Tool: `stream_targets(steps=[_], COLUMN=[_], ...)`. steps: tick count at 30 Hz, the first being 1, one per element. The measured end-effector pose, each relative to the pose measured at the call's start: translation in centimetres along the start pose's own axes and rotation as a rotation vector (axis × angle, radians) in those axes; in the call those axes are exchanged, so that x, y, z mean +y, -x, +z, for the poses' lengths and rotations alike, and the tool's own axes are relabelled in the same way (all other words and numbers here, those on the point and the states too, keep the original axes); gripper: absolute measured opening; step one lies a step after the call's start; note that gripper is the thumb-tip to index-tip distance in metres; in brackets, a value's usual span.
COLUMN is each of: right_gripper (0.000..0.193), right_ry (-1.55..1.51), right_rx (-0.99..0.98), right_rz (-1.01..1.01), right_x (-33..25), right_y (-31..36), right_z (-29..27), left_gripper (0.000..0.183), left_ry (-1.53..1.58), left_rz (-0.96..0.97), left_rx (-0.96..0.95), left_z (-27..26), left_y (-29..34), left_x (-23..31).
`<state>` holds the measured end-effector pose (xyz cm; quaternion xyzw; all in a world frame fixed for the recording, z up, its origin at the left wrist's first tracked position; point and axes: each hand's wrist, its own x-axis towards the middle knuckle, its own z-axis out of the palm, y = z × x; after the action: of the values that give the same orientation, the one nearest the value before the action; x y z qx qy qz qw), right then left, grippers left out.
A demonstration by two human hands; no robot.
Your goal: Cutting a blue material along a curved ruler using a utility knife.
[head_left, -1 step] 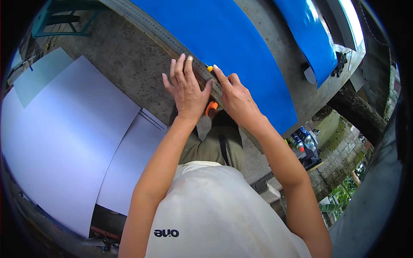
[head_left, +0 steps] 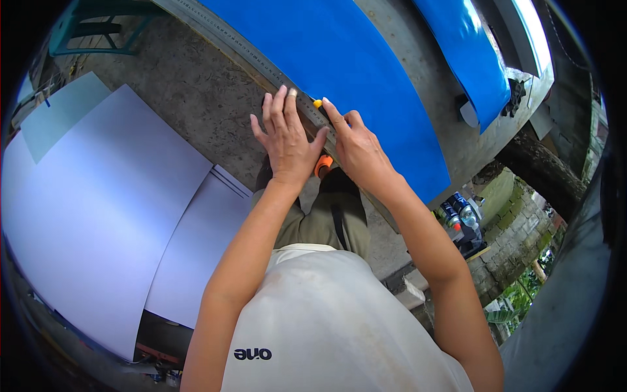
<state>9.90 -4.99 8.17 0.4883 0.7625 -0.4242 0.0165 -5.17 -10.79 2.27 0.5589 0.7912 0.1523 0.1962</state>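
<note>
A long metal ruler [head_left: 245,49] lies along the near edge of a large blue sheet [head_left: 366,85] on the table. My left hand [head_left: 289,147] rests on the ruler with its fingers stretched out and apart, the fingertips and thumb touching its near side. Close to its right, my right hand [head_left: 360,150] is closed round a yellow-ended utility knife [head_left: 318,103], the index finger extended along it. The knife's tip points to the ruler's blue-sheet side; most of its body is hidden in the hand.
Another blue sheet [head_left: 465,59], curled at its end, lies farther back on the grey table [head_left: 398,32]. Large white sheets [head_left: 98,202] spread out at my left. A green chair [head_left: 104,32] stands at the far left, and several spray cans [head_left: 460,209] sit at the right.
My left hand has shifted slightly to the right and nearer along the ruler. My right hand and the knife have hardly moved.
</note>
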Motion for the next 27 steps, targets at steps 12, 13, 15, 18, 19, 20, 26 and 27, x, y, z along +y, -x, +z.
stream_targets(steps=[12,13,15,18,19,20,26,27], right_gripper=[0.077,0.076,0.075,0.074,0.073,0.073,0.075,0.075], right_ry=[0.046,0.058,0.068,0.094,0.092,0.089,0.078,0.075], right_rx=[0.037,0.025,0.012,-0.027,-0.029,-0.031,-0.019,-0.011], right_rz=[-0.097,-0.085,-0.076,-0.038,-0.035,-0.032,-0.019,-0.020], right_x=[1.8,2.3,3.2,5.1,5.7,6.4,8.8,9.0], right_y=[1.6,2.5,4.5,8.1,9.4,10.6,15.2,15.4], right_z=[0.7,0.4,0.1,0.1,0.1,0.2,0.8,0.9], left_gripper=[0.120,0.121,0.122,0.123,0.123,0.122,0.109,0.109], left_ry=[-0.140,-0.159,-0.171,-0.187,-0.192,-0.169,-0.175,-0.178], left_rz=[-0.124,-0.121,-0.120,-0.109,-0.104,-0.086,-0.090,-0.083], left_rx=[-0.118,-0.119,-0.112,-0.096,-0.087,-0.067,0.013,0.017], left_z=[1.2,1.4,1.4,1.7,1.8,1.9,3.4,4.0], left_y=[1.6,1.5,1.6,1.7,1.7,1.8,3.4,4.2], left_x=[2.5,2.5,2.6,2.4,2.3,2.1,2.1,2.5])
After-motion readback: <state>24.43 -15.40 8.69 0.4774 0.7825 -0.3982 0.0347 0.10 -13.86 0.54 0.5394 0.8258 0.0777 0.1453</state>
